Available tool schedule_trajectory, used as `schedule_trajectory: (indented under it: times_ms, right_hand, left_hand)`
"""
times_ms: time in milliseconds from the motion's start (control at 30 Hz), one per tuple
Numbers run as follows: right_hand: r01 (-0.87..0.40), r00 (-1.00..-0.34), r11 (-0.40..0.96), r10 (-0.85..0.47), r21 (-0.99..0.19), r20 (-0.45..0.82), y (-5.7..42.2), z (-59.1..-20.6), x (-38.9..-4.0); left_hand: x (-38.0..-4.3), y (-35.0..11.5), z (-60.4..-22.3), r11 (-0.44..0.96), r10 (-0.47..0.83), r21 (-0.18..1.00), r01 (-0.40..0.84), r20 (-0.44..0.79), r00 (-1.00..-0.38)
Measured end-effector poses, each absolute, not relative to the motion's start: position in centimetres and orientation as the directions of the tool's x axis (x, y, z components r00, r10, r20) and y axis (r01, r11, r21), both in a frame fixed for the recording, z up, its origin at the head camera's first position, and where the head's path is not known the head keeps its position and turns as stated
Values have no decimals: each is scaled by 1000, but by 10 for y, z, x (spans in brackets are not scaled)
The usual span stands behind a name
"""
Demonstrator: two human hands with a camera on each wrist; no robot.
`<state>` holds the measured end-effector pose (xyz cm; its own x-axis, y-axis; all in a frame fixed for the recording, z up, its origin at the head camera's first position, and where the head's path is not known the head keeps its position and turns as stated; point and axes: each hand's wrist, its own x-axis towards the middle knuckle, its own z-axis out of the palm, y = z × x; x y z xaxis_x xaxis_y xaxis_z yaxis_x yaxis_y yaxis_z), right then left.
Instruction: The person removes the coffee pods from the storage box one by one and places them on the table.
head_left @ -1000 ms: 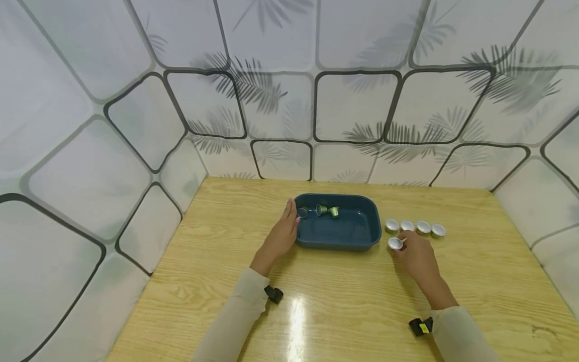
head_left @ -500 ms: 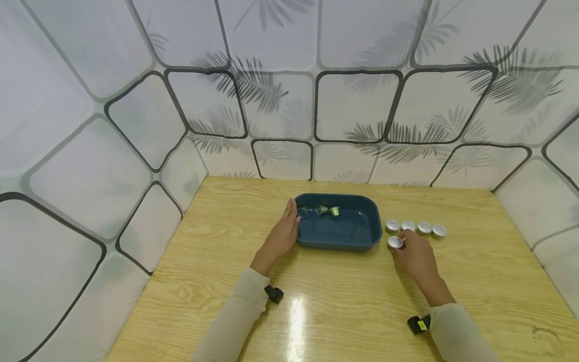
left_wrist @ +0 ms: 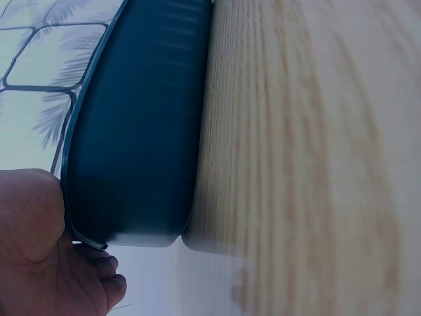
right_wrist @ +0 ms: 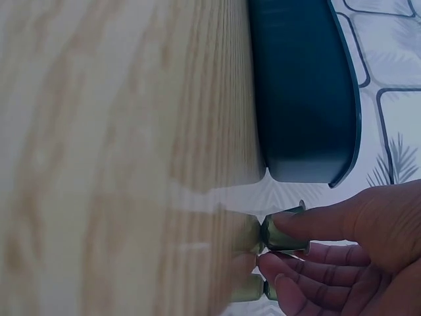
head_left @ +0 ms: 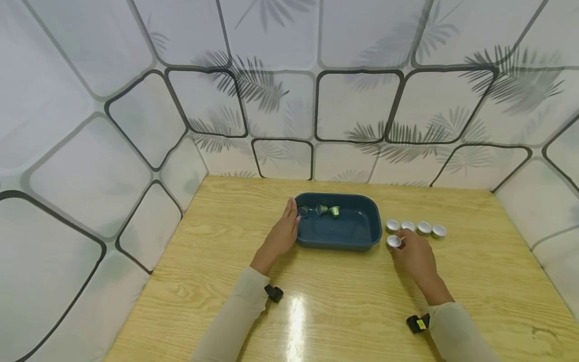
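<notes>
A dark blue rectangular basin stands on the wooden table. My left hand lies along its left end with fingers extended, touching the wall. To the right of the basin, my right hand pinches a green coffee capsule with a silver lid facing up. In the right wrist view, thumb and fingers hold this capsule upright, its narrow end at the tabletop. Behind that hand runs a row of several capsules, one partly covered by the fingers. Three green capsules lie tipped inside the basin, toward its back left.
The wooden table reaches back to a patterned wall covering, which also encloses both sides. A bright light reflection lies on the table in front of the basin.
My right hand and its pinched capsule have shifted very slightly back and left. The left hand, the basin and the other capsules have stayed in place.
</notes>
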<state>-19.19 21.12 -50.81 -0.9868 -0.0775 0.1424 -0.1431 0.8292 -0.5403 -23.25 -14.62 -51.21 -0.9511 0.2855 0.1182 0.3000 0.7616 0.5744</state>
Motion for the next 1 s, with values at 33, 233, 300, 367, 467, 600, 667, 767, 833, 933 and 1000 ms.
schedule_trajectory:
  times_ms: [33,233,300,367,467,600,667,767,833,933,1000]
  right_hand:
    - [-141,-987,828,-78,-543,137,211,-508,-192]
    - [-123,-990,829,-68,-545,120,211,-508,-192]
    - [-118,-991,831,-64,-544,118,211,-508,-192]
    - [-121,-991,831,-66,-543,120,211,-509,-192]
    - [-129,-989,831,-72,-540,126,212,-509,-192]
    - [-139,-988,830,-83,-541,127,212,-508,-193]
    - [-139,-989,828,-85,-543,123,212,-508,-192]
    - [-142,-989,830,-92,-539,119,213,-508,-192]
    - [-139,-989,834,-93,-534,111,214,-507,-191]
    - [-126,-991,842,-86,-524,100,214,-505,-189]
    - [-120,-992,845,-78,-521,101,213,-502,-187]
  left_hand:
    - [-233,-146,-512,763,285,573,298,116,-952]
    - [-233,-146,-511,759,287,577,301,118,-951]
    - [-233,-146,-511,761,287,577,298,112,-951]
    - [-233,-146,-511,763,286,576,293,106,-952]
    - [-232,-146,-511,763,286,576,292,105,-953]
    - [-232,-146,-510,762,286,576,297,112,-952]
    - [-232,-146,-509,762,285,576,297,113,-952]
    - [-232,-146,-509,762,284,577,295,112,-952]
    - [-232,-146,-510,762,285,576,296,112,-952]
    - [-232,-146,-510,760,287,578,297,111,-951]
    - [-232,-146,-511,763,288,575,296,108,-952]
